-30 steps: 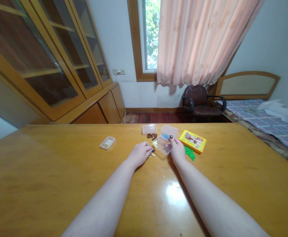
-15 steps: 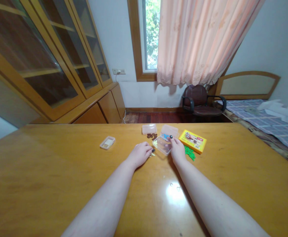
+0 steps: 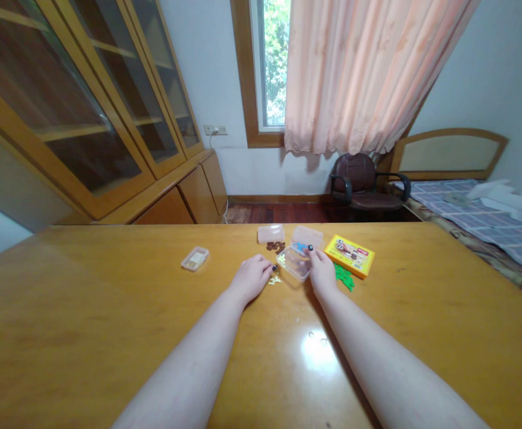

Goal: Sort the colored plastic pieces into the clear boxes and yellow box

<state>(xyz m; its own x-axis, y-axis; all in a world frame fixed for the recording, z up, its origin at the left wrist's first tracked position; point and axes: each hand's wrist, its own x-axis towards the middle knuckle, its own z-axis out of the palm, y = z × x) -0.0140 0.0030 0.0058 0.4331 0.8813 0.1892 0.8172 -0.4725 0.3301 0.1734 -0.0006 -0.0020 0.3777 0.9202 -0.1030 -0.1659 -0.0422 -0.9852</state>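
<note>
Gripping the clear box [image 3: 294,266] in the right hand [image 3: 322,271], beside pale pieces [image 3: 275,279] on the worktop [image 3: 109,333]; holding the left hand [image 3: 252,277] curled near them, cannot tell if pinching any; best to steady the box.

"What's in the right hand [image 3: 322,273]?"
"A clear box [image 3: 293,269]. Yellow bits [image 3: 281,258] show at one end."
"And the left hand [image 3: 251,279]?"
"It's bent, just beside some pale bits [image 3: 274,280] on the wooden table [image 3: 109,333]. I can't tell if it's pinching one."
"Any other colors?"
"Brown bits [image 3: 275,245], blue bits [image 3: 298,246], and green bits [image 3: 344,277] by a yellow box [image 3: 349,255]."
"What's behind the table?"
"A dark chair [image 3: 358,177] and a pink curtain [image 3: 354,71]."
</note>
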